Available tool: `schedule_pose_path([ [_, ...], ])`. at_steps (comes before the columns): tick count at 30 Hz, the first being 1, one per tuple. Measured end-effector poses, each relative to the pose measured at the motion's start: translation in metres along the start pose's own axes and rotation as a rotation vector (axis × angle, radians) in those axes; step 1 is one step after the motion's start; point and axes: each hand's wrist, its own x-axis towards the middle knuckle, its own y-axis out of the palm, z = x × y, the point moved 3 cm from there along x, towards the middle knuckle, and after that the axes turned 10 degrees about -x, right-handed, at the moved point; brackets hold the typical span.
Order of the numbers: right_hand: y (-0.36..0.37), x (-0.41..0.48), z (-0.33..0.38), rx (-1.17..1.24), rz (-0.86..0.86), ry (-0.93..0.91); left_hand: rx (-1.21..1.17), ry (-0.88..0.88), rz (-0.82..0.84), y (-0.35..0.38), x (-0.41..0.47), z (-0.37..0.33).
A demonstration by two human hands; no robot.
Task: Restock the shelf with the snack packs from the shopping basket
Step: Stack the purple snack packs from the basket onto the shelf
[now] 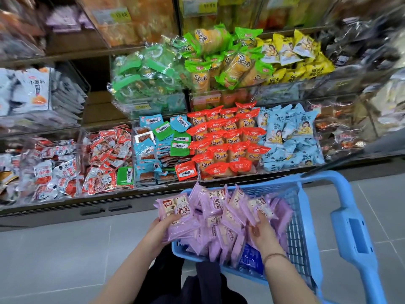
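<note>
Purple snack packs point(215, 218) are heaped in the blue shopping basket point(294, 218) before the shelf point(65, 206).
Several are gripped by the left hand point(162, 229); the right hand point(260, 232) is pressed among them, and its grasp cannot be told.

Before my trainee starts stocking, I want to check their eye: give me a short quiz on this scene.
1. True or false: the left hand and the right hand both touch the purple snack packs.
2. The basket is: A red, B blue, C green.
3. What wrapper colour have the upper-shelf packs directly above the orange packs?
Key: 1 true; 2 B; 3 green.
</note>
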Motion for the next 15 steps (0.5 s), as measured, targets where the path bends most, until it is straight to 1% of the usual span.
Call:
schedule_pose_path([
  [3,-0.013,-0.025,-0.001,0.034,0.019,-0.057,-0.036,0.011,0.013,0.003,-0.002,-0.002],
  [7,-0.020,-0.052,-0.005,-0.080,0.064,-0.197,-0.109,0.028,0.032,-0.005,-0.011,0.000],
  [9,-0.017,-0.062,-0.006,-0.147,0.046,-0.241,-0.138,0.030,0.033,-0.015,-0.017,-0.005],
  [12,0.001,-0.073,-0.005,-0.293,0.019,-0.318,-0.162,0.040,0.028,-0.037,-0.023,-0.020],
  [15,0.037,-0.084,-0.004,-0.350,0.036,-0.380,-0.185,0.063,0.023,-0.069,-0.030,-0.043],
])
